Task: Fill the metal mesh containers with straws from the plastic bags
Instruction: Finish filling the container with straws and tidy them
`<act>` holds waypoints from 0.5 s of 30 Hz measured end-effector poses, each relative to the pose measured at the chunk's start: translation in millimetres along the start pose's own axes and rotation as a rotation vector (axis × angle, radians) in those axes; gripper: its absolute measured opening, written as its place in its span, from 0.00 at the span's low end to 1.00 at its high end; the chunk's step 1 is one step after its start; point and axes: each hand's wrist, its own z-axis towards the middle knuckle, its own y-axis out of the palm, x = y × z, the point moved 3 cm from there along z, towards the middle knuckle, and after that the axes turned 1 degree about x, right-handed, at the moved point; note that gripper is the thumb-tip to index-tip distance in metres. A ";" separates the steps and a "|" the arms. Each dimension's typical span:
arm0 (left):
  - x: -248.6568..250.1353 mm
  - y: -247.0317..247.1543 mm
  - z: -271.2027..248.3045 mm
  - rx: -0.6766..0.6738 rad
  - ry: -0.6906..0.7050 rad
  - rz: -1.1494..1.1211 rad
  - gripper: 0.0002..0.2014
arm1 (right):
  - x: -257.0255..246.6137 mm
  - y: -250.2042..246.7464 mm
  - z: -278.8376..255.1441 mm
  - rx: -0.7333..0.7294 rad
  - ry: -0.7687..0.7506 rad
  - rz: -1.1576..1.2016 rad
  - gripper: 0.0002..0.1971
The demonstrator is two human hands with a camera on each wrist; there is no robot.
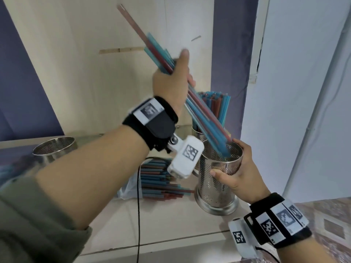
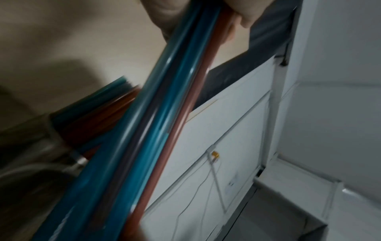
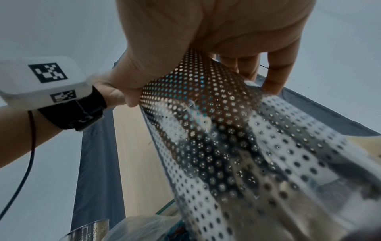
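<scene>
My left hand grips a bundle of blue and red straws around its middle, slanted down to the right. The lower ends of the straws dip into the mouth of a perforated metal container standing on the shelf. My right hand holds that container near its rim, thumb in front and fingers behind. In the left wrist view the straw bundle runs down from the fingers. The right wrist view shows the mesh wall under my fingers.
A second metal container packed with straws stands behind. A clear plastic bag with straws lies on the shelf to the left. Another metal container, nothing showing in it, sits at far left. A black cable hangs down the shelf front.
</scene>
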 end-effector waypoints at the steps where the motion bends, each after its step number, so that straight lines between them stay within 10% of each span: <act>1: -14.1 3.7 -5.4 -0.021 -0.019 0.074 0.20 | 0.1 0.6 -0.2 -0.003 -0.007 -0.002 0.49; 15: -109.2 18.7 -31.9 -0.601 -0.270 0.620 0.18 | 0.5 0.6 -1.5 -0.025 -0.057 0.071 0.47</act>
